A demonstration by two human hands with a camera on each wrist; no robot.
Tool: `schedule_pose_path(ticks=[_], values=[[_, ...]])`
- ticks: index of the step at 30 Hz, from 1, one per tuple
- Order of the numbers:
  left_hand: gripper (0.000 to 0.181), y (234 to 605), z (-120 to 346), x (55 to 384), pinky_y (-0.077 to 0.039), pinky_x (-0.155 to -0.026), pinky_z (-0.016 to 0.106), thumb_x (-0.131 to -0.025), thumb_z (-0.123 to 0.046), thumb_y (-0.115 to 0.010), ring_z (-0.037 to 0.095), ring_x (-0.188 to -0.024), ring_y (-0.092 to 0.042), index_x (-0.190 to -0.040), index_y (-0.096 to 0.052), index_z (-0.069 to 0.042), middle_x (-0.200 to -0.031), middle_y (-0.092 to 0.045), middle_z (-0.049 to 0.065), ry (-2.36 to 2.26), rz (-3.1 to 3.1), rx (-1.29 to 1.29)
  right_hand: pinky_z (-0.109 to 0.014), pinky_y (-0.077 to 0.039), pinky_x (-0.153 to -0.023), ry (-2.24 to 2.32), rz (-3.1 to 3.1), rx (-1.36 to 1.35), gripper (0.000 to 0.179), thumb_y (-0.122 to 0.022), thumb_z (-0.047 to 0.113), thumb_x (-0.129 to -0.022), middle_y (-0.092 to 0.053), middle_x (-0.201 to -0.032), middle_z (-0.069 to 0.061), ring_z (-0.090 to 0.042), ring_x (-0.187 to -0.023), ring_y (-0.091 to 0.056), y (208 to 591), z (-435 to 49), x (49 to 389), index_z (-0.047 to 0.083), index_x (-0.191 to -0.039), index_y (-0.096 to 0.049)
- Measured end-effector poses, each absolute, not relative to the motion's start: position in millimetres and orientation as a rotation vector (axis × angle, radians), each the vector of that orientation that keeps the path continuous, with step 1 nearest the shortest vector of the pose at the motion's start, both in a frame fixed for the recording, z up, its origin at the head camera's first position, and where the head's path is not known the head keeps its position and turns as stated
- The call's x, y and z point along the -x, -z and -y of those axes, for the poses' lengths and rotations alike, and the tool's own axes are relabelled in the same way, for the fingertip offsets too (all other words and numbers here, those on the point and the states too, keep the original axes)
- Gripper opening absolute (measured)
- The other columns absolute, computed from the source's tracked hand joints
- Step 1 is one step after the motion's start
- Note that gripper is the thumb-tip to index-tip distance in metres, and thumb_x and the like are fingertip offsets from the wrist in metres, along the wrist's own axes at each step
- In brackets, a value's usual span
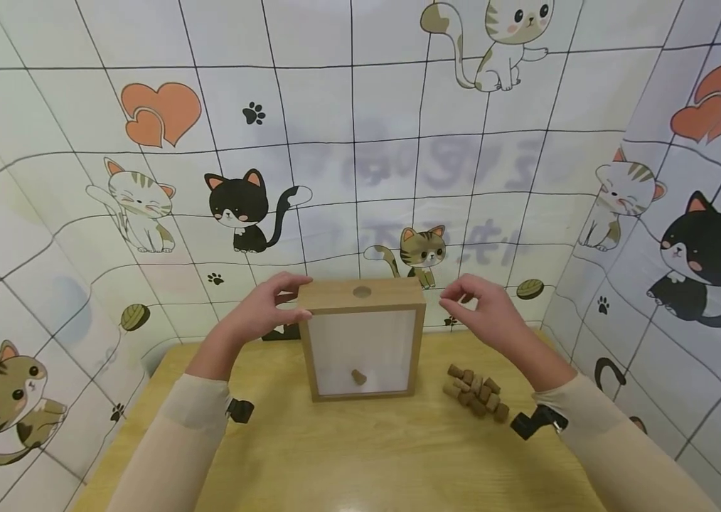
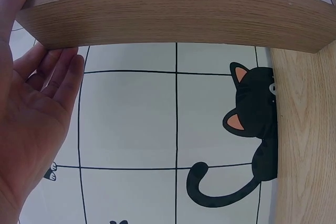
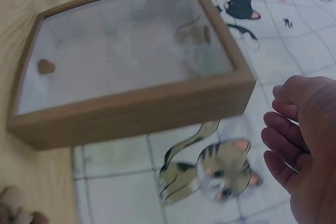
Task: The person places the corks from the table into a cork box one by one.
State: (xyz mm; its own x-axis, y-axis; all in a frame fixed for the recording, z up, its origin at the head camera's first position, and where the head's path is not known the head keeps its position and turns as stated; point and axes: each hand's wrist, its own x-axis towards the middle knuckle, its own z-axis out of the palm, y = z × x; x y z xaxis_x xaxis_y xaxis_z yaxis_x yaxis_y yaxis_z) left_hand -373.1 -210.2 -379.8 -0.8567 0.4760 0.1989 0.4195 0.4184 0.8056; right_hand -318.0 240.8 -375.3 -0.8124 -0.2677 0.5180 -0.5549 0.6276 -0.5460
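A shallow wooden box point(image 1: 360, 353) with a clear front and a round hole point(image 1: 362, 291) in its top stands upright on the table. Inside it, one cork point(image 1: 358, 377) is at the bottom. My left hand point(image 1: 266, 307) grips the box's upper left corner, thumb at the front and fingers at the back, as the left wrist view shows at the frame's edge point(image 2: 173, 11). Just off the upper right corner hovers my right hand point(image 1: 483, 311). Its fingers point(image 3: 283, 129) are loosely curled, with nothing visible in them.
Right of the box, several corks point(image 1: 477, 391) lie in a loose pile on the yellowish wooden table point(image 1: 348, 448). White sheeting point(image 1: 354, 178) with grid lines and cartoon cats rises close behind the table and along both sides.
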Motion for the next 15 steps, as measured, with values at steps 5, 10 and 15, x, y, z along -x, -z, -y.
schedule_pose_path(ticks=[5, 10, 15], values=[[0.073, 381, 210, 372, -0.039, -0.124, 0.064, -0.096, -0.026, -0.090, 0.043, -0.154, -0.045, -0.160, -0.057, -0.015, -0.163, -0.050, 0.007, -1.469, -2.581, -0.813, -0.040, -0.058, -0.084, -1.015, 2.571, -0.511, 0.004, -0.077, 0.019, -0.107, -0.075, -0.106, 0.004, -0.018, -0.099, -0.068, 411, -276, 301, 0.017, -0.110, -0.079], [0.074, 383, 211, 372, -0.043, -0.121, 0.064, -0.096, -0.028, -0.091, 0.042, -0.154, -0.046, -0.160, -0.057, -0.016, -0.163, -0.050, 0.007, -1.465, -2.589, -0.808, -0.034, -0.058, -0.083, -1.001, 2.634, -0.490, 0.004, -0.078, 0.018, -0.107, -0.074, -0.102, 0.007, -0.014, -0.096, -0.068, 446, -307, 287, 0.016, -0.110, -0.078], [0.074, 381, 211, 369, -0.043, -0.121, 0.065, -0.096, -0.027, -0.090, 0.043, -0.155, -0.044, -0.161, -0.056, -0.016, -0.165, -0.048, 0.008, -1.473, -2.576, -0.804, -0.032, -0.057, -0.081, -0.994, 2.695, -0.460, 0.009, -0.080, 0.021, -0.105, -0.073, -0.106, 0.007, -0.010, -0.096, -0.066, 478, -328, 274, 0.016, -0.112, -0.077]])
